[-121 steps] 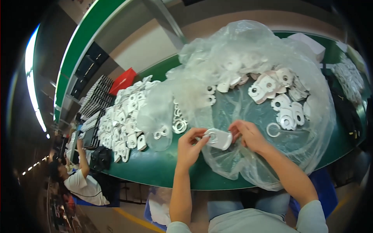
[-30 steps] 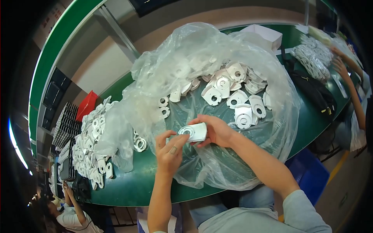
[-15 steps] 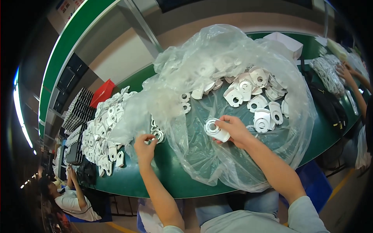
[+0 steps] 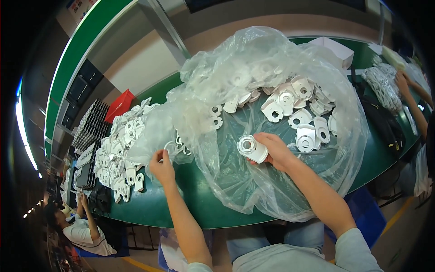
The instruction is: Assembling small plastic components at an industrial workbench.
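My right hand (image 4: 275,153) grips a white plastic cover (image 4: 259,152) with a rounded end and a ringed round hole, held above the near part of a clear plastic bag (image 4: 235,190). My left hand (image 4: 162,168) is closed in a pinch on a thin white ring (image 4: 169,146), just left of the bag's edge. More white rings (image 4: 183,148) lie beside it, partly under the film. Several similar white covers (image 4: 286,100) are heaped inside the opened bag, some blurred by the plastic over them.
A heap of white parts (image 4: 118,156) spreads over the green table (image 4: 199,204) at left, near a red bin (image 4: 119,107) and stacked dark trays (image 4: 90,124). A white box (image 4: 333,51) and black bag (image 4: 380,118) stand right. Co-workers sit at both sides.
My left hand has moved left and slightly up from the loose rings, with a ring now in its fingers. My right hand has tilted the white cover slightly.
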`<state>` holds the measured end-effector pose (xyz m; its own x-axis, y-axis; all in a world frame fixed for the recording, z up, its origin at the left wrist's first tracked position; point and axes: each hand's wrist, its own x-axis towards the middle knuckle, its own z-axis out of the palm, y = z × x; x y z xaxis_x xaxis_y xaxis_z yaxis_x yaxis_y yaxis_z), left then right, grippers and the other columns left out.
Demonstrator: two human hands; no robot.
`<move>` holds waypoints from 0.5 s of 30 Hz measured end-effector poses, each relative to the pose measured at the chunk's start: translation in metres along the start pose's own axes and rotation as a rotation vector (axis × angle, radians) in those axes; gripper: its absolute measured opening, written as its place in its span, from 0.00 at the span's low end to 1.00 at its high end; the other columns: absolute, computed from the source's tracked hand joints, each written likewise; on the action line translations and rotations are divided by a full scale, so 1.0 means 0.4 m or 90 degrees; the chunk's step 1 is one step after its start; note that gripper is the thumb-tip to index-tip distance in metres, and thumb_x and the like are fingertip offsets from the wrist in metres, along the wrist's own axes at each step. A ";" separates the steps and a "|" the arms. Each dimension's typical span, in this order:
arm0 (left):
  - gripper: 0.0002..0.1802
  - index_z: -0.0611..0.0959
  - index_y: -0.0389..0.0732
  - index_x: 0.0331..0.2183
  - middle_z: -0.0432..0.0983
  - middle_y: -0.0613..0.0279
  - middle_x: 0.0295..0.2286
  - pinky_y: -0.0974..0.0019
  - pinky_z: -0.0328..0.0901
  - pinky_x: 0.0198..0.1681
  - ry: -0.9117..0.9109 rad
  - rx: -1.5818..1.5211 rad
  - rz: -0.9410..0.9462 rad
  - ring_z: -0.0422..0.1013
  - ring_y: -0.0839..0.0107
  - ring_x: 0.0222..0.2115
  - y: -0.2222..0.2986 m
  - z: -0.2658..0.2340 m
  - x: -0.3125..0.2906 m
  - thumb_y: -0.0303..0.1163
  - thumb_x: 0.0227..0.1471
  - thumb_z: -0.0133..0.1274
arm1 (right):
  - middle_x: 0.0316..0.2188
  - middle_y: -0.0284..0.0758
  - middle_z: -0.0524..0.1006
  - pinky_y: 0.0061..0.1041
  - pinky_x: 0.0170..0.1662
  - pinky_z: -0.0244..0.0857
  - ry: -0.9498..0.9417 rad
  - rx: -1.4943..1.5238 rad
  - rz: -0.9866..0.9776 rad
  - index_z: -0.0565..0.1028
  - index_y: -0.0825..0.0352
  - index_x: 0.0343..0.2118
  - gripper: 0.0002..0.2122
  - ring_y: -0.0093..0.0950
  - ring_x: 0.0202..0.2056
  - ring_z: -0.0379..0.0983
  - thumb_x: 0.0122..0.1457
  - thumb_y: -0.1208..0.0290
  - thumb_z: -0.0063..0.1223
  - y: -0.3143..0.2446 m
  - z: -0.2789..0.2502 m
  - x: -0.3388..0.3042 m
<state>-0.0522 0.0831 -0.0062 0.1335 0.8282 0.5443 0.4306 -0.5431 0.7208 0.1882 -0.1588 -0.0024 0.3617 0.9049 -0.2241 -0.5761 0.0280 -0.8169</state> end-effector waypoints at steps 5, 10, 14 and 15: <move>0.09 0.80 0.32 0.35 0.77 0.61 0.25 0.77 0.62 0.30 0.095 -0.235 -0.106 0.70 0.79 0.26 -0.018 0.001 0.013 0.26 0.51 0.52 | 0.31 0.40 0.75 0.27 0.28 0.75 -0.007 -0.001 -0.007 0.69 0.73 0.39 0.14 0.29 0.28 0.76 0.62 0.64 0.41 0.002 -0.001 0.002; 0.10 0.79 0.32 0.37 0.77 0.61 0.27 0.78 0.62 0.30 -0.007 -0.237 -0.108 0.70 0.79 0.26 -0.002 0.029 0.001 0.26 0.51 0.53 | 0.32 0.40 0.76 0.27 0.30 0.75 -0.026 0.005 -0.004 0.69 0.71 0.38 0.13 0.29 0.30 0.76 0.62 0.64 0.41 0.006 -0.005 0.003; 0.15 0.77 0.32 0.41 0.77 0.61 0.28 0.77 0.63 0.31 0.001 -0.233 -0.084 0.71 0.78 0.27 0.016 0.031 -0.003 0.24 0.49 0.54 | 0.32 0.39 0.76 0.27 0.30 0.75 -0.026 -0.007 0.001 0.70 0.71 0.38 0.13 0.28 0.30 0.76 0.62 0.64 0.41 0.002 -0.004 -0.001; 0.15 0.77 0.32 0.41 0.77 0.61 0.28 0.77 0.63 0.31 -0.001 -0.234 -0.083 0.71 0.78 0.27 0.014 0.031 -0.003 0.24 0.49 0.54 | 0.32 0.39 0.76 0.27 0.30 0.75 -0.028 -0.006 0.000 0.70 0.71 0.38 0.13 0.28 0.30 0.76 0.62 0.64 0.41 0.004 -0.006 0.000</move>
<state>-0.0388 0.0809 -0.0082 0.0995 0.8935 0.4379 0.0962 -0.4467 0.8895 0.1891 -0.1598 -0.0048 0.3289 0.9230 -0.1997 -0.5691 0.0250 -0.8219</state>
